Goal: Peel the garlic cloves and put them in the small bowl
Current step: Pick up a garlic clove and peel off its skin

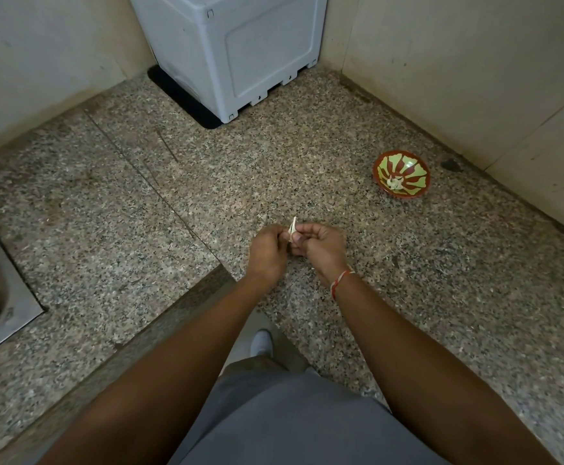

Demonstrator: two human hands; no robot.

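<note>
My left hand (pixel 267 251) and right hand (pixel 321 245) meet over the speckled stone counter (pixel 123 213), fingers of both curled and pinching one garlic clove (pixel 293 229), a pale flap of skin sticking up between them. The small bowl (pixel 401 173), red with green pattern, sits well apart to the right near the wall, holding a few pale peeled cloves (pixel 394 184).

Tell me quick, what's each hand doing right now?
Left hand: fingers curled, pinching the garlic clove.
Right hand: also pinching the same clove.
</note>
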